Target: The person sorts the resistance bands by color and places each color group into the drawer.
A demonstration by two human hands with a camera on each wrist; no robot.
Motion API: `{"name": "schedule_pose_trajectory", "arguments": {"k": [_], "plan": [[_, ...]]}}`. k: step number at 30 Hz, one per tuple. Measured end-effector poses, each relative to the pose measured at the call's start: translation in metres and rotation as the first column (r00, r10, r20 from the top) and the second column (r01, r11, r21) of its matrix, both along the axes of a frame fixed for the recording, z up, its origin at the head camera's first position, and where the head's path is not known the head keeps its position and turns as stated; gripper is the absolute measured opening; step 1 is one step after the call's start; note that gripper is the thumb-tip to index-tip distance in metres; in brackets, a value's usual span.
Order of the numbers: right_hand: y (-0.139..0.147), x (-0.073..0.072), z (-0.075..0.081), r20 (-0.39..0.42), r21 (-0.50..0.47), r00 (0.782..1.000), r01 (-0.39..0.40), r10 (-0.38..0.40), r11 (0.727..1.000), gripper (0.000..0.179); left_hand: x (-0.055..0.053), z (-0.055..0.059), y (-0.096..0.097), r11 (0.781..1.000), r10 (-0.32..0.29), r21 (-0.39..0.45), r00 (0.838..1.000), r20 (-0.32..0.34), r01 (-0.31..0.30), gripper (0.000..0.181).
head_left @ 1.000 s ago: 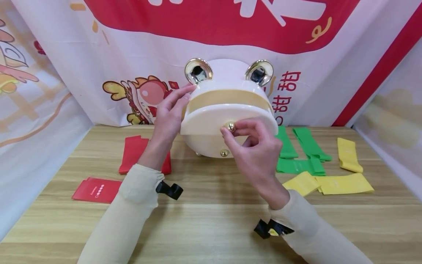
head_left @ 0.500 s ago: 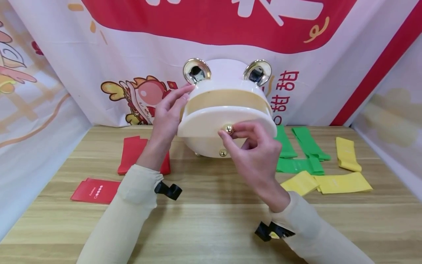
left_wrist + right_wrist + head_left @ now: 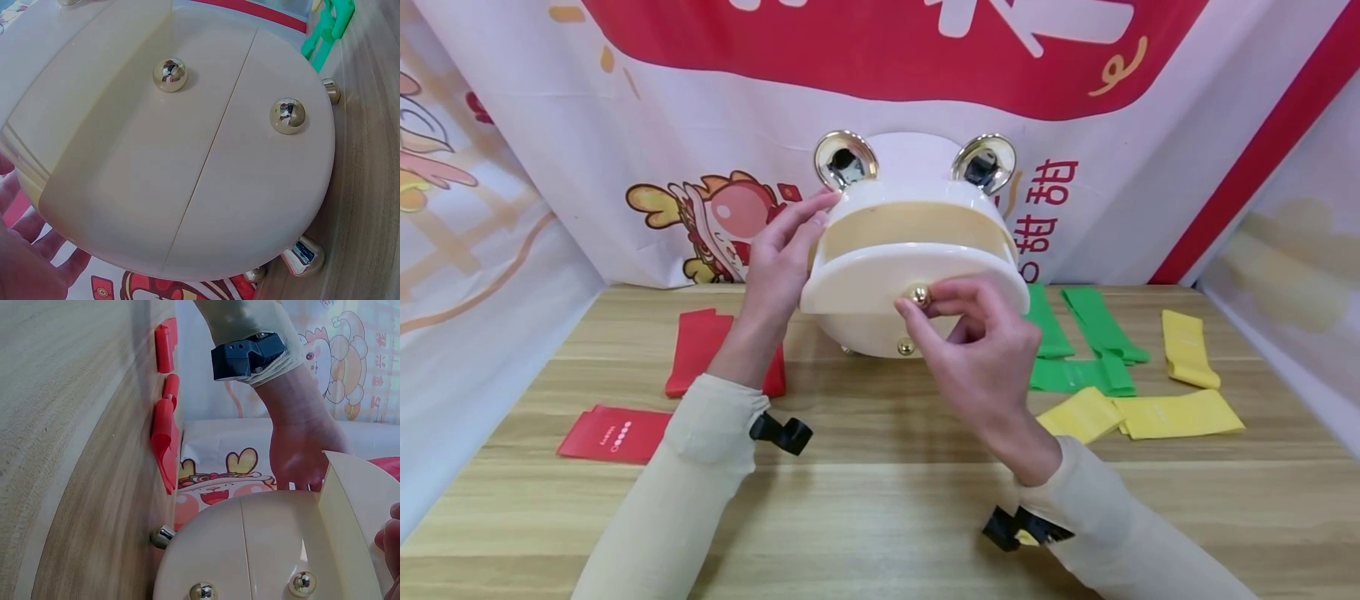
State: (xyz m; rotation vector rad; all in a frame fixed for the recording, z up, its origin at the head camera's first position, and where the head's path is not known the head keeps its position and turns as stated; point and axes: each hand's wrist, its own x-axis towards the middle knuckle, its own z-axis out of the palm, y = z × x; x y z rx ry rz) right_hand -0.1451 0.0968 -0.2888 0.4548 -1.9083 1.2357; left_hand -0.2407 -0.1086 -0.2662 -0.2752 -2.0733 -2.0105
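A white rounded drawer box (image 3: pixel 917 162) with two gold eye-like discs on top stands at the back of the table. Its upper drawer (image 3: pixel 857 283) is partly pulled out, with the cream inside showing behind the white front. My right hand (image 3: pixel 988 358) pinches that drawer's gold knob (image 3: pixel 919 294) between thumb and fingers. At the box's left side, my left hand (image 3: pixel 778 267) rests its extended fingers against the wall. Two lower gold knobs show on the front in the left wrist view, a middle knob (image 3: pixel 170 74) and a bottom knob (image 3: pixel 288 115).
Folded red bands (image 3: pixel 613 433) lie on the wooden table (image 3: pixel 865 517) to the left. Green bands (image 3: pixel 1097 325) and yellow bands (image 3: pixel 1183 415) lie to the right. A printed cloth (image 3: pixel 722 108) hangs close behind the box.
The upper drawer's front and knob have come slightly toward me with my right hand, widening the cream strip. My left hand stays at the box's side. The head view shifts a little.
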Motion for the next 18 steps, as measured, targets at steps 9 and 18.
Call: {"name": "schedule_pose_trajectory", "arguments": {"k": [9, 18], "plan": [[0.009, 0.001, 0.004, 0.007, 0.042, 0.998, -0.060, 0.060, 0.997, 0.027, 0.001, 0.001, 0.000, 1.000, 0.003, -0.014, 1.000, 0.016, -0.003, 0.035], [0.029, 0.004, 0.008, -0.051, 0.119, 0.989, -0.129, 0.135, 0.985, 0.023, -0.001, 0.001, 0.001, 0.999, 0.008, -0.033, 1.000, 0.020, -0.008, 0.035]]}}
